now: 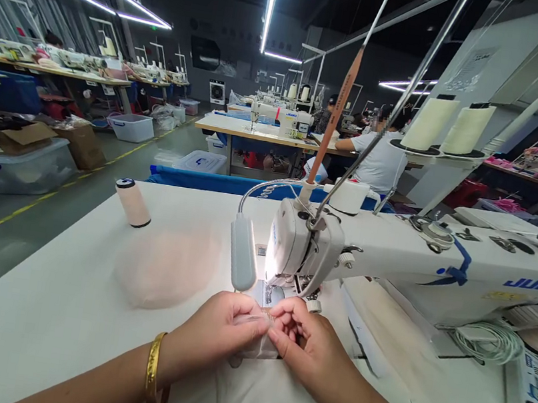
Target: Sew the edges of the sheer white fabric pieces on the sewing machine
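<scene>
Your left hand [223,324] and right hand [311,346] pinch the pale fabric [261,347] in a closed grip just before the sewing machine [288,241], presumably for fine control near the needle.

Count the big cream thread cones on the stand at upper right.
2: the left cone and, just beside it, the right cone. Another could be hidden behind them.
</scene>
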A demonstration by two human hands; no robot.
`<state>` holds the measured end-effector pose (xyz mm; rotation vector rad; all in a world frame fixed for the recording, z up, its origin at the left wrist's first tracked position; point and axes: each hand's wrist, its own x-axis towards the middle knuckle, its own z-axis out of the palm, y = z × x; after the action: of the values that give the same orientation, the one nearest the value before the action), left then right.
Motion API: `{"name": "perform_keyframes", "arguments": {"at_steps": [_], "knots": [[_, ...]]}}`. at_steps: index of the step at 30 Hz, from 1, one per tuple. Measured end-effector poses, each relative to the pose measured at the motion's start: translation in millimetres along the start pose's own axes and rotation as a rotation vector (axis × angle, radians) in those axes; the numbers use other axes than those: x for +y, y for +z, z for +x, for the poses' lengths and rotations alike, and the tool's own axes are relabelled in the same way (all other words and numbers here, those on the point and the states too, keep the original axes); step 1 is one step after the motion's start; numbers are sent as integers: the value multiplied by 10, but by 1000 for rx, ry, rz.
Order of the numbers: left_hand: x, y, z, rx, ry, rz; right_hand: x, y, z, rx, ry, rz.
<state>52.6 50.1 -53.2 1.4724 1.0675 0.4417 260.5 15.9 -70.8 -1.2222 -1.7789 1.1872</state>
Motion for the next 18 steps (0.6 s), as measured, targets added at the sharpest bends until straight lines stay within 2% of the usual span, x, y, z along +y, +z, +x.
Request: {"name": "perform_keyframes", "arguments": {"at_steps": [8,11,14,18], "knots": [[7,38,5,42,54,74,12,49,38,48,16,33],[4,56,10,51,61,120,0,50,27,72,-37,-10],[1,76,1,111,129,156,4,53,14,102,-95,-83],[0,101,-12,147,205,72,34,61,18,132,-146,-177]]}}
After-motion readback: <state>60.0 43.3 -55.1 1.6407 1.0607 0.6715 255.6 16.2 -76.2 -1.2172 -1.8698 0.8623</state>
